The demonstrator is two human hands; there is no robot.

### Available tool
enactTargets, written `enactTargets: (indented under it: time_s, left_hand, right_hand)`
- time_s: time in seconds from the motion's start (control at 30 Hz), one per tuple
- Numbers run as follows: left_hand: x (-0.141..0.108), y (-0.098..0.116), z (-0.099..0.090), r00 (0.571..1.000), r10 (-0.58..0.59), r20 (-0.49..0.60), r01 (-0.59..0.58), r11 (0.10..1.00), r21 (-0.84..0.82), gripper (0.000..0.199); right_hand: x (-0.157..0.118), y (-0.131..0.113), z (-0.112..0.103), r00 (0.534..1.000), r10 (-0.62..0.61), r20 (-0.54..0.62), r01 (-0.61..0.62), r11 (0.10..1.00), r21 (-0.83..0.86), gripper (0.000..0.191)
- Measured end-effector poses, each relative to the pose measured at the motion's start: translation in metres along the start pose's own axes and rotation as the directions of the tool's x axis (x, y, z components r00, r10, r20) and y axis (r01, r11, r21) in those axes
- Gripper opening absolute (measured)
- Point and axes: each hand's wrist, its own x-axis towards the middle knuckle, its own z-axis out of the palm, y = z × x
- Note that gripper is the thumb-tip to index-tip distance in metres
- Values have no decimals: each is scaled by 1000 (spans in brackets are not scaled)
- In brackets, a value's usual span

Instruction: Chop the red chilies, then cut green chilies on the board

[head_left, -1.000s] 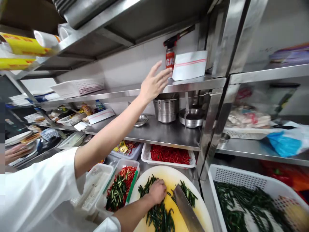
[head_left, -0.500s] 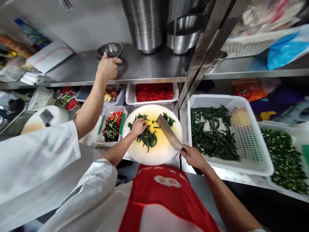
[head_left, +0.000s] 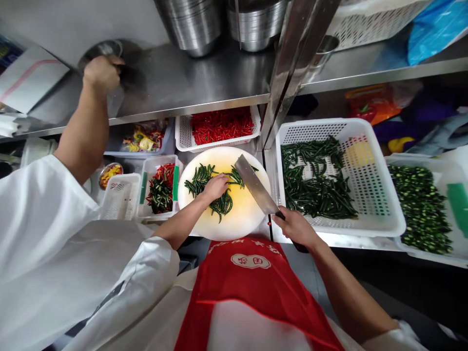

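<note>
A round white cutting board [head_left: 241,222] lies in front of me, its middle stained yellow. Long green peppers [head_left: 221,204] are spread in bunches over its left and upper parts. My left hand [head_left: 216,186] rests on the peppers with its fingers bent together; what lies under the fingertips is hidden. My right hand [head_left: 293,225] is wrapped round the dark handle of a cleaver [head_left: 255,186]. The wide blade lies over the right side of the board, its far end beside a small bunch of peppers.
Right of the board is a white basket [head_left: 376,195] of green peppers, then a tub of chopped green pieces [head_left: 420,209]. Behind sits a basket of red peppers [head_left: 223,126]. A co-worker's hand [head_left: 101,73] holds a metal bowl [head_left: 106,48] on the steel shelf [head_left: 204,87].
The view has shifted. My left hand has moved right over the peppers, closer to the blade. The co-worker's hand and the bowl have moved left along the shelf.
</note>
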Motion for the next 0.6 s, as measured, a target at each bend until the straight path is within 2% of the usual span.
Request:
enactTargets:
  time_s: [0.1, 0.23, 0.37, 0.47, 0.53, 0.6]
  left_hand:
    - [3, 1, 3, 1000, 12, 24, -11, 1000, -27, 25]
    - [4, -7, 1, 999, 39, -36, -43, 990, -131, 26]
    - [8, -15, -7, 988, -73, -134, 42, 973, -226, 25]
    - [4, -15, -19, 950, -194, -244, 127, 956, -264, 21]
    - [-4, -9, -26, 966, -183, -182, 144, 967, -208, 17]
    - [-15, 2, -27, 992, -130, -9, 128, 987, -96, 24]
  right_hand:
    - [-3, 5, 1, 1000, -13, -15, 13, 1000, 9, 25]
    - [-4, 7, 8, 998, -59, -32, 59, 998, 1, 26]
    - [-8, 5, 14, 997, -66, -36, 67, 998, 1, 26]
    - [-13, 7, 11, 997, -75, -5, 75, 997, -3, 26]
    - [-15, 9, 9, 994, -96, 45, 97, 995, -15, 27]
    - [-14, 9, 8, 989, -113, 97, 118, 992, -40, 26]
